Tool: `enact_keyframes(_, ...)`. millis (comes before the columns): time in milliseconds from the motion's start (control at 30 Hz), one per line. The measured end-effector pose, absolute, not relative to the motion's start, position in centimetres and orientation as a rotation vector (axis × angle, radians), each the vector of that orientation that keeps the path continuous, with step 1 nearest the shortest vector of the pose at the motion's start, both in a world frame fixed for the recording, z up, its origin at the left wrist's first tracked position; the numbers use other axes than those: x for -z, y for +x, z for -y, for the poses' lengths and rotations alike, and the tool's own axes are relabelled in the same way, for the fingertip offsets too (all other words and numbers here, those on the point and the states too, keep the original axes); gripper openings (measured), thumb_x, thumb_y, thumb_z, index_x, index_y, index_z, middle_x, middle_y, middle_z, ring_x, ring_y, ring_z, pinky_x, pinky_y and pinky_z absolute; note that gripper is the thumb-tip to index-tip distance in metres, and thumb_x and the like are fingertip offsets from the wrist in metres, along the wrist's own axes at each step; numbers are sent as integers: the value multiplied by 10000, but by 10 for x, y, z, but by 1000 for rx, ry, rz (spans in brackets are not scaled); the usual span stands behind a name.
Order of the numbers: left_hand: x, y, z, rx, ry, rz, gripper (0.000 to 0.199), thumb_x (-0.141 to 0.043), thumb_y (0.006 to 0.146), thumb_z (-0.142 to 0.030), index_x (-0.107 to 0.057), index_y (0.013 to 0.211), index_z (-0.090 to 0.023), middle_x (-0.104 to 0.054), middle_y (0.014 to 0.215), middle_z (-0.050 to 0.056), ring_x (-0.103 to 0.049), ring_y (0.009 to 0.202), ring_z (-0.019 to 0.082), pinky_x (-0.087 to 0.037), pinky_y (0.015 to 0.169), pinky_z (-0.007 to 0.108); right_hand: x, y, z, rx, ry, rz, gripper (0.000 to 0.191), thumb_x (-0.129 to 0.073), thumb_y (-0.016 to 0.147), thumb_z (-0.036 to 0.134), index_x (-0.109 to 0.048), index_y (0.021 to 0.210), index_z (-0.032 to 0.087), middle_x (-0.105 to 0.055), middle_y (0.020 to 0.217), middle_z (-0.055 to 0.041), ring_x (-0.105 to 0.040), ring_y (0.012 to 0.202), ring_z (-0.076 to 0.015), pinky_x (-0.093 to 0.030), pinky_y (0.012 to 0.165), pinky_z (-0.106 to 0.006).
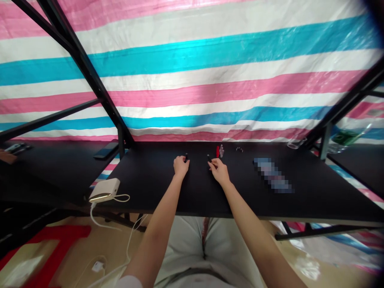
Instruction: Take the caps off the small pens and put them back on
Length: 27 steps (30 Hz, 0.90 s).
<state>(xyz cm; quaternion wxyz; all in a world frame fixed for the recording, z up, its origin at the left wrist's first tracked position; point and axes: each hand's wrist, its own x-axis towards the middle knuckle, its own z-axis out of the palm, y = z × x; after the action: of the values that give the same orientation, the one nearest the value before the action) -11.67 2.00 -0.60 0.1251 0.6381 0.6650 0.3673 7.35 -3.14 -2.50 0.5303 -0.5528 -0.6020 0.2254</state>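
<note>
Over the middle of the black table (150,176), my left hand (181,167) is closed, its fingers pinching a small dark cylinder (186,155) that points up past the fingertips. A short gap to the right, my right hand (220,172) pinches another small dark cylinder (209,158) between thumb and fingers. Both pieces are too small to name their kind. Just beyond my right hand lie a small red tube-like piece (217,151) and a clear, shiny piece (221,151) beside it. Farther right is a little dark-and-silver item (239,149).
A blurred-out flat object (273,175) lies right of my right hand. At the left edge sits a white box (105,189) with cables. A clear cup (297,142) is at the back right. Black frame bars (90,76) slant up before a striped sheet. Another person's hand (8,157) shows far left.
</note>
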Motion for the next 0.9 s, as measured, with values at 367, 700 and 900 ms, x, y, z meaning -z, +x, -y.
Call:
enact_keyframes(367,2,-110,-28,-946,1907,-2032,88,-615,650,-285,-632,681,-205,-602,812,82,-548,827,239,-411,734,357,20,76,28,-300,-1330,1510,169,-502,739,320,-559,804,175,-540,724,-28,-482,575,-120,-439,595,-260)
enact_keyframes(700,-2,-112,-3,-1390,1657,-1919,227,-541,720,-282,-544,914,-163,-595,852,53,-527,790,166,-409,763,308,11,45,1,-569,-1485,1515,107,-558,678,282,-552,711,180,-581,654,5,-525,604,-121,-413,624,-240)
enact_keyframes(900,7,-113,8,-1669,1505,-1708,167,-481,749,-203,-543,897,-156,-579,826,46,-536,717,124,-430,760,288,6,8,-26,-543,-1626,1660,81,-573,697,240,-586,759,189,-625,756,-5,-557,721,-132,-371,687,-253)
